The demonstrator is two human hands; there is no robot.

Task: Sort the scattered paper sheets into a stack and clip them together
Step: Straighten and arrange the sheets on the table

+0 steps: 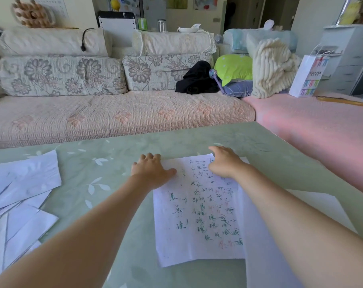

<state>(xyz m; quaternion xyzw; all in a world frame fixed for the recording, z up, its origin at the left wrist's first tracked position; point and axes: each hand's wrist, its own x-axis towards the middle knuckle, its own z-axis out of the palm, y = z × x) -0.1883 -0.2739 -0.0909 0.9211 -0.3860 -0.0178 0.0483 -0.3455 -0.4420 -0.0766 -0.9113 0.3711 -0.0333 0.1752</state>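
Paper sheets are what I'm working on. The top one, a written sheet [197,215] covered in green and red handwriting, lies flat on the near centre-right of the table [114,146]. It rests on a plain white sheet [259,246] that sticks out past its right edge and runs under my right forearm.

My left hand [151,171] lies palm down at the written sheet's far left corner. The fingers are spread and fairly straight on the table top and the thumb lies on the paper, so it presses and clasps nothing. My right hand [224,161] rests palm down on the far right corner. Its fingers are loosely extended toward the sheet's far edge, touching the paper and gripping nothing.

Well apart, on the near left of the table, a loose pile of sheets [20,194] lies overlapping at different angles, some with grey pencil lines. The table top is pale green with white leaf shapes.

Beyond the table's far edge stands a sofa [114,113] with a quilted peach cover and floral back cushions. Toward its right end lie a black garment [195,80], a green pillow [234,67] and a cream ribbed blanket [272,67].

Right of these, a white paper bag [307,77] stands upright on a pink cover; I cannot see what it holds. At the far right is a grey drawer unit [347,59] with its drawers closed. On the ledge behind the sofa stands a clear jar [161,25], too small for me to tell its contents.
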